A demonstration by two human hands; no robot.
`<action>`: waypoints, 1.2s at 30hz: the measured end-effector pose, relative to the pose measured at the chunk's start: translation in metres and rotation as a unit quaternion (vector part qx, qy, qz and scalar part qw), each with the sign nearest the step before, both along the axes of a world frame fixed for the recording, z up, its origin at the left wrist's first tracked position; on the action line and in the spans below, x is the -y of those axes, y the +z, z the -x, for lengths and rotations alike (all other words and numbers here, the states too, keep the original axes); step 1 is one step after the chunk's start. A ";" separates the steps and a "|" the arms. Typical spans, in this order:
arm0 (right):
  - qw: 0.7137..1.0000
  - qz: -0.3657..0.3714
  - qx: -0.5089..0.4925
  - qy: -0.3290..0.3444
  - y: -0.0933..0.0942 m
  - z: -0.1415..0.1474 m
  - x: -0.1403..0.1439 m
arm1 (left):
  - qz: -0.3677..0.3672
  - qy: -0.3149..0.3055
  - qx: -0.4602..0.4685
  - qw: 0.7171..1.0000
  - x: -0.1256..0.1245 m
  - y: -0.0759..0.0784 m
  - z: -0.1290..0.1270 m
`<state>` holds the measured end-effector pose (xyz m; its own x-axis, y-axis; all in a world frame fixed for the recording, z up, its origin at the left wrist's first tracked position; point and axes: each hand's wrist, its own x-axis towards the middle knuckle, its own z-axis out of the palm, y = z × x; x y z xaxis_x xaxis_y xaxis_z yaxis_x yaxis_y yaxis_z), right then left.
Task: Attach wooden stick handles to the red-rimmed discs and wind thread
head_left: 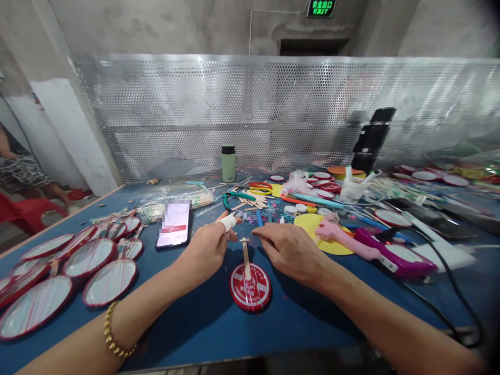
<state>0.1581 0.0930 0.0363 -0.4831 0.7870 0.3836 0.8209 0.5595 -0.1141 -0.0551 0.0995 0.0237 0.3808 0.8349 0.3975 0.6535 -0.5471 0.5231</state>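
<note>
- Blue table top (187, 323) is filling the lower view, and I am looking down at two bare hands meeting near its middle.
- My left hand (205, 250) is reaching in from seven o'clock, a gold bead bracelet (113, 333) on the wrist and a white wrap on one finger; its fingertips are drawn together at the top end of a wooden stick (246, 259), but I cannot tell whether they are actually pinching it.
- My right hand (291, 250) is coming in from four o'clock, fingers held close together and pointing toward the same stick end, just beside it; whether it is touching is unclear.
- The stick is lying over a round red disc (250, 286) that is sitting at six o'clock from the fingertips, its far end sticking out beyond the disc's rim, between the two hands.
- At nine o'clock, a group of red-rimmed round discs (97, 258) is lying flat, some with sticks attached.
- A phone (174, 224) with a lit screen is lying at eleven o'clock from my left hand.
- At two o'clock, a pink glue gun (344, 239) is resting on a yellow circle (312, 225), with a purple tool (394, 255) just beside it.
- A green bottle (228, 163) is standing upright at twelve o'clock, against a perforated metal screen (273, 104).
- Loose sticks, rubber bands and small caps are scattering across the far table.
</note>
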 end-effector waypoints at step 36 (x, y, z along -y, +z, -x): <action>0.998 0.048 0.025 -0.012 0.006 0.002 0.005 | 0.002 -0.011 -0.008 1.000 0.001 0.005 0.001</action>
